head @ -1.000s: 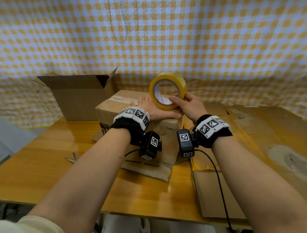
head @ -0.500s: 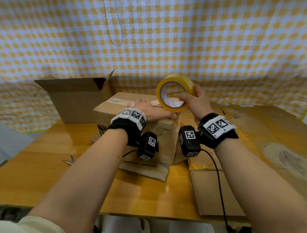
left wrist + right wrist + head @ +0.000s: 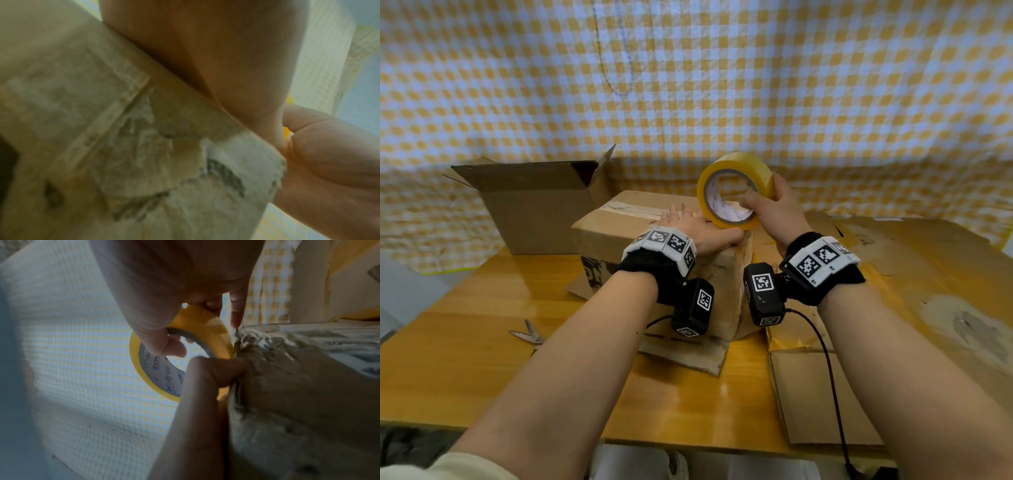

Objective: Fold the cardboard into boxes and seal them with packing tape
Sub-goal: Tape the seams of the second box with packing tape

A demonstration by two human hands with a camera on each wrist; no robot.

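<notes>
- Head view: the left hand [image 3: 700, 233] is lying flat, fingers straight, on the top of the closed box [image 3: 619, 222] at its near right corner. The right hand [image 3: 774, 209] is gripping the tape roll [image 3: 732, 190], thumb through the core, just above that corner. Risk, as a judgement: the strip may be sticking crooked or folding on itself if the roll tilts. The tape's free end is too clear to make out.
- Left wrist view: blurred; the palm is pressing the box [image 3: 102, 146] edge. The fingers are out of frame.
- Right wrist view: dim; the roll [image 3: 197, 331] is touching the torn corner, where weak cardboard may be giving poor adhesion. Whether any strip is attached cannot be told.
</notes>
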